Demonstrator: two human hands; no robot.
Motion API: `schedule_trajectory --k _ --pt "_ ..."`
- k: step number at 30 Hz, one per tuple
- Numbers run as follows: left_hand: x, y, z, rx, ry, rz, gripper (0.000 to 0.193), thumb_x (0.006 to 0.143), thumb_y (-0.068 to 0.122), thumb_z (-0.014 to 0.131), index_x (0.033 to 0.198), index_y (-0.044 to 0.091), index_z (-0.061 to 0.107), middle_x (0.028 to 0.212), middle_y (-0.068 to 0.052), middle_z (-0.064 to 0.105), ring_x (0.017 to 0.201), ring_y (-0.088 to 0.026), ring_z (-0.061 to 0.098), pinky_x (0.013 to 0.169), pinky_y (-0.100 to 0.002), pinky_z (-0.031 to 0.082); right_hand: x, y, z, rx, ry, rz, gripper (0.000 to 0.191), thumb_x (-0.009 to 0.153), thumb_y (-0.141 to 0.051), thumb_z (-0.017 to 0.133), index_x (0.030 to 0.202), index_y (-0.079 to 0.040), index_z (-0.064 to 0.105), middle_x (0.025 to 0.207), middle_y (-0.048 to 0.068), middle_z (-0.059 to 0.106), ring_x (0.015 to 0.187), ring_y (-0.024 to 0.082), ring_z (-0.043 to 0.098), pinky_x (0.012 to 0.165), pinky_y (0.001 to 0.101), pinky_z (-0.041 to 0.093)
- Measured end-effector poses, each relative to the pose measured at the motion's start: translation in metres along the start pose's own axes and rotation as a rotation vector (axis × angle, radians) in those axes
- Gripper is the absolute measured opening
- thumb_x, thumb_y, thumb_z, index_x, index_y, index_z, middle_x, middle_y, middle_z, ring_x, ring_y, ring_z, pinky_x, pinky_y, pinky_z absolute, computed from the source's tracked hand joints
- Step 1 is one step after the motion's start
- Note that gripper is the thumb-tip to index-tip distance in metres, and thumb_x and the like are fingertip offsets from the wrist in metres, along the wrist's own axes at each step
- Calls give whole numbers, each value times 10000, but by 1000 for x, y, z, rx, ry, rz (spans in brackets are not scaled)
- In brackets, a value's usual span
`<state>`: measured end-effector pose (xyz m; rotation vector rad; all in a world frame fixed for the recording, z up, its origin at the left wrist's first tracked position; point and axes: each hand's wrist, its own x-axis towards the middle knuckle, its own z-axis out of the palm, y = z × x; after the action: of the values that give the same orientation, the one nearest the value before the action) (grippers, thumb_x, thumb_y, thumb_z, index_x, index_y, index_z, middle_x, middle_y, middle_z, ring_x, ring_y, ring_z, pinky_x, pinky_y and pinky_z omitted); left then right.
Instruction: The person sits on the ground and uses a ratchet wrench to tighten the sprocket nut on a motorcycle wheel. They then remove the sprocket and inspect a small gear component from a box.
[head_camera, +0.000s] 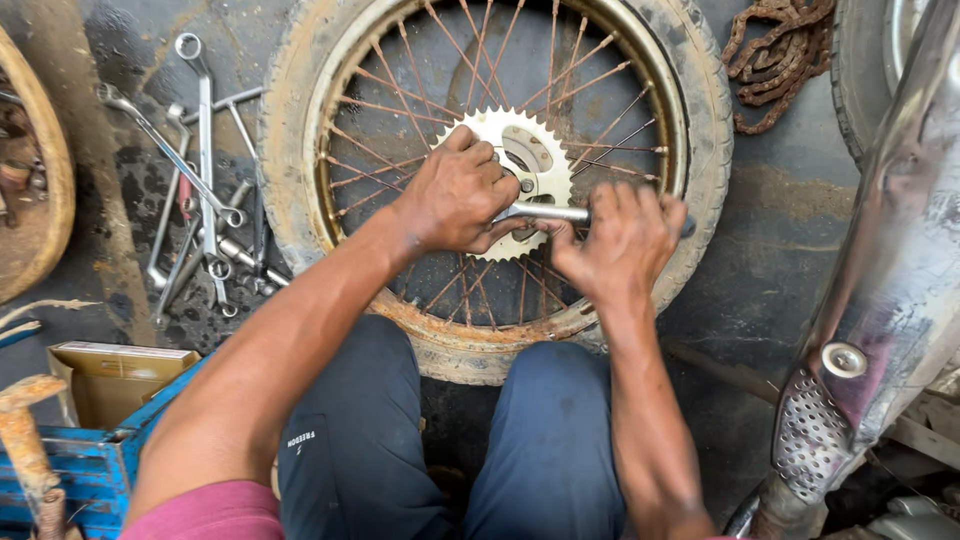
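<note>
A rusty spoked wheel with a worn tyre (700, 170) lies flat on the floor in front of my knees. A pale toothed sprocket (540, 150) sits at its hub. My left hand (455, 195) rests on the sprocket and grips the head end of a steel wrench (550, 212) lying across it. My right hand (625, 240) is closed around the wrench's handle on the right side. The bolt or nut under the tool is hidden by my hands.
Several spanners and sockets (200, 190) lie on the dirty floor left of the wheel. A rusty chain (780, 55) is heaped at top right. A chrome exhaust pipe (880, 300) runs down the right. A cardboard box (110, 380) and a blue crate (80, 470) sit at lower left.
</note>
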<state>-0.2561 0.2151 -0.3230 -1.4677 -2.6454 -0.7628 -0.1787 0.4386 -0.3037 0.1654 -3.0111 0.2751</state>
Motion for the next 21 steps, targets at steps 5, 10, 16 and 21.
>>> schedule_trajectory --k 5,10,16,21 --pt "-9 -9 0 42 -98 102 453 841 513 757 757 90 618 658 -79 617 736 -263 611 802 -439 430 -22 -18 3 13 8 80 366 772 -395 843 875 -81 685 846 80 673 872 259 601 919 444 381" --pt "-14 -1 -15 16 -87 32 492 897 543 713 829 60 651 722 -96 642 775 -280 641 627 -429 496 -13 -23 -7 -16 28 -4 418 771 -475 834 784 -93 665 746 69 656 727 246 594 789 431 367" --pt "-6 28 -63 9 -44 -166 545 898 590 646 845 49 680 722 -120 675 743 -299 663 485 -443 520 21 -9 -39 -14 225 -248 542 835 -646 720 692 -127 656 600 42 604 527 204 483 690 406 344" --pt "16 32 -71 -220 -88 -593 576 1055 506 466 796 55 714 617 -167 653 619 -349 661 601 -518 515 76 18 -36 -27 124 -281 610 1040 -662 612 697 -169 716 534 -21 556 499 138 457 740 413 361"
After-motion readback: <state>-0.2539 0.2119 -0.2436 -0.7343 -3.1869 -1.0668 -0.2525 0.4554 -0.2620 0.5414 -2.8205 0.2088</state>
